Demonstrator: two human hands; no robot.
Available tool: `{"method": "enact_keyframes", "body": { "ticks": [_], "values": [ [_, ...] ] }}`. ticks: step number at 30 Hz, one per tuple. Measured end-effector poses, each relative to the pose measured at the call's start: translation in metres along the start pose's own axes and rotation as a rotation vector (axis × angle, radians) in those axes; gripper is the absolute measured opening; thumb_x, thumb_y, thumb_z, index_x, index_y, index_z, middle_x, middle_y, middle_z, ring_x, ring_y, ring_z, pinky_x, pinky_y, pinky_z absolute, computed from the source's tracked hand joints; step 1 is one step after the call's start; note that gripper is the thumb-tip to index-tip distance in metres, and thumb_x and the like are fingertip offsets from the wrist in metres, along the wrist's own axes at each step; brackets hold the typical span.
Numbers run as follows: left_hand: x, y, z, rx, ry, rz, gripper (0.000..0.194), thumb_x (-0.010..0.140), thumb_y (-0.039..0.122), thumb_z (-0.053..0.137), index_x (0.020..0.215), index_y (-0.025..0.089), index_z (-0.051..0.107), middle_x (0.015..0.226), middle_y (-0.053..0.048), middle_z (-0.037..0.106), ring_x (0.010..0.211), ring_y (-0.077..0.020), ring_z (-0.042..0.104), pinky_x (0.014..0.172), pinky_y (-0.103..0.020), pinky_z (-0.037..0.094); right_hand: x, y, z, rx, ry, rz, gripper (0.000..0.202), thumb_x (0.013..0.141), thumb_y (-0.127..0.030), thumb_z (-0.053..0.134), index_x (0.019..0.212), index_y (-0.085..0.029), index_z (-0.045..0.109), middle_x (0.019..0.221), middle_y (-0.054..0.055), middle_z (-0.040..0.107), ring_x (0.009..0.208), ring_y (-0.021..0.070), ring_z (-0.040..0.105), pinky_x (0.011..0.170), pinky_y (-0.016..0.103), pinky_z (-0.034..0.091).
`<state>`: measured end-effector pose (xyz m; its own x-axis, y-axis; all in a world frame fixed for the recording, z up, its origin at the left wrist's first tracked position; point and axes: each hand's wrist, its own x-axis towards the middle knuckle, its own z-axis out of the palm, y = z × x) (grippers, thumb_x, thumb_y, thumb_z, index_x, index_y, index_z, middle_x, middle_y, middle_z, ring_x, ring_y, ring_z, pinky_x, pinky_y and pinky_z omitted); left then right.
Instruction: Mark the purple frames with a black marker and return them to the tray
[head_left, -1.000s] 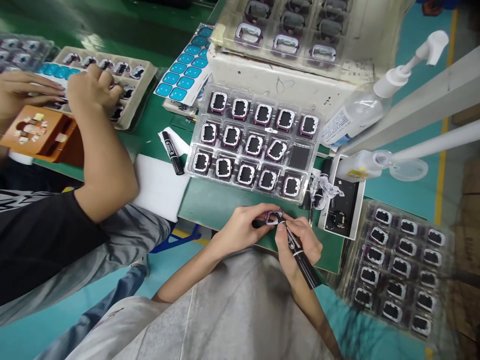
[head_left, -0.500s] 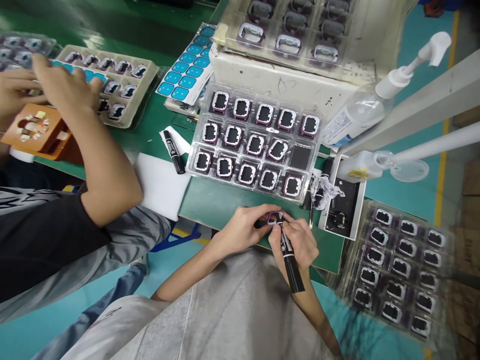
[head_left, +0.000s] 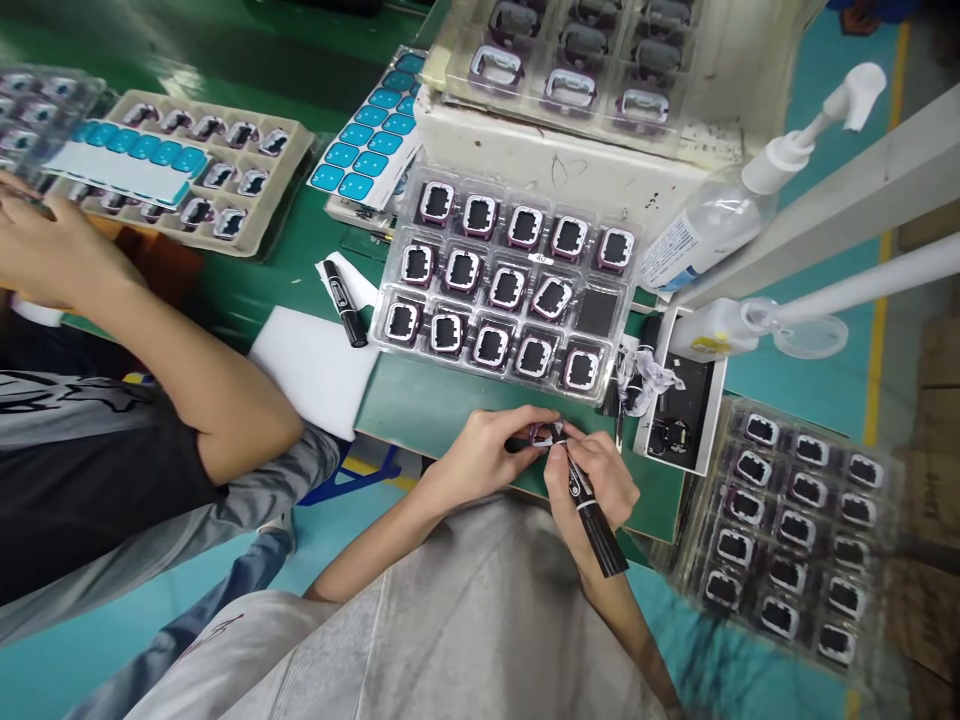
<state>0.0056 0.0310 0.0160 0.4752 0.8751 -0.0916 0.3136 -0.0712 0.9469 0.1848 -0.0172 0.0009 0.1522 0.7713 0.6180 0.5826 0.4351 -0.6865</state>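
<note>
My left hand (head_left: 491, 450) pinches a small purple and white watch-case frame (head_left: 541, 433) at the table's front edge. In my right hand (head_left: 600, 475) is a black marker pen (head_left: 592, 510), its tip end up against the frame and its rear pointing down toward my shirt. Fingers partly hide both the frame and the tip. Just beyond my hands lies a clear plastic tray (head_left: 469, 365) of similar frames in rows; one pocket (head_left: 598, 311) at its right holds no frame. A second black marker (head_left: 345, 305) rests on white paper left of the tray.
A white foam sheet (head_left: 307, 370) lies at left. A white box (head_left: 716, 420), crumpled tissue (head_left: 656, 382) and pump bottle (head_left: 709, 235) stand at right. Another frame tray (head_left: 799, 530) is lower right. A co-worker's arm (head_left: 187, 350) works at left beside a beige tray (head_left: 285, 190).
The rear of the marker in my right hand has swung right and slightly up. The co-worker's hands have pulled back left, and a strip of blue stickers now shows on the beige tray.
</note>
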Motion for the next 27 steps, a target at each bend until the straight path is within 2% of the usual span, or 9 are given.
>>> {"method": "enact_keyframes", "body": {
  "ticks": [6, 11, 16, 20, 23, 27],
  "values": [
    [0.0001, -0.0044, 0.0022, -0.011, 0.008, 0.020, 0.038, 0.104, 0.024, 0.079, 0.141, 0.028, 0.082, 0.133, -0.003, 0.091, 0.108, -0.0261, 0.089, 0.102, -0.037, 0.073, -0.0009, -0.0001, 0.0024, 0.028, 0.056, 0.015, 0.012, 0.100, -0.021, 0.077, 0.109, -0.029, 0.074, 0.084, -0.003, 0.077, 0.082, 0.0217, 0.084, 0.071, 0.039, 0.073],
    [0.0007, -0.0040, 0.0014, -0.006, 0.006, 0.030, 0.039, 0.102, 0.019, 0.077, 0.141, 0.026, 0.082, 0.131, -0.005, 0.091, 0.108, -0.0244, 0.089, 0.102, -0.036, 0.074, 0.0023, -0.0010, 0.0021, 0.003, 0.031, 0.005, 0.012, 0.100, -0.023, 0.078, 0.108, -0.030, 0.073, 0.083, -0.002, 0.077, 0.081, 0.0227, 0.084, 0.070, 0.040, 0.075],
    [0.0024, -0.0043, 0.0000, -0.060, 0.004, -0.014, 0.038, 0.101, 0.023, 0.079, 0.138, 0.027, 0.082, 0.128, -0.005, 0.091, 0.108, -0.0271, 0.090, 0.101, -0.040, 0.077, 0.0053, 0.0004, 0.0021, -0.002, 0.053, -0.014, 0.009, 0.102, -0.028, 0.077, 0.106, -0.032, 0.071, 0.077, -0.003, 0.074, 0.071, 0.0210, 0.080, 0.064, 0.037, 0.074],
    [0.0049, -0.0053, 0.0000, -0.180, -0.005, -0.040, 0.040, 0.096, 0.021, 0.083, 0.136, 0.022, 0.082, 0.119, -0.006, 0.092, 0.105, -0.0272, 0.091, 0.103, -0.042, 0.077, 0.0056, -0.0013, 0.0031, -0.020, 0.063, -0.002, 0.010, 0.100, -0.024, 0.078, 0.105, -0.031, 0.072, 0.080, -0.004, 0.075, 0.076, 0.0205, 0.083, 0.065, 0.036, 0.075],
    [0.0063, -0.0056, 0.0000, -0.206, -0.003, -0.044, 0.041, 0.095, 0.020, 0.084, 0.135, 0.023, 0.082, 0.117, -0.006, 0.093, 0.102, -0.0271, 0.092, 0.102, -0.042, 0.078, 0.0046, -0.0030, 0.0040, -0.021, 0.070, 0.028, 0.009, 0.100, -0.024, 0.077, 0.103, -0.030, 0.072, 0.082, -0.004, 0.078, 0.077, 0.0214, 0.084, 0.063, 0.038, 0.074],
    [0.0069, -0.0050, -0.0005, -0.205, -0.009, -0.062, 0.042, 0.094, 0.027, 0.088, 0.135, 0.022, 0.080, 0.115, -0.008, 0.093, 0.101, -0.0293, 0.092, 0.101, -0.045, 0.078, 0.0032, -0.0035, 0.0045, 0.004, 0.085, 0.055, 0.010, 0.098, -0.023, 0.080, 0.102, -0.030, 0.074, 0.083, -0.003, 0.079, 0.079, 0.0221, 0.085, 0.065, 0.039, 0.075]
  ]
}}
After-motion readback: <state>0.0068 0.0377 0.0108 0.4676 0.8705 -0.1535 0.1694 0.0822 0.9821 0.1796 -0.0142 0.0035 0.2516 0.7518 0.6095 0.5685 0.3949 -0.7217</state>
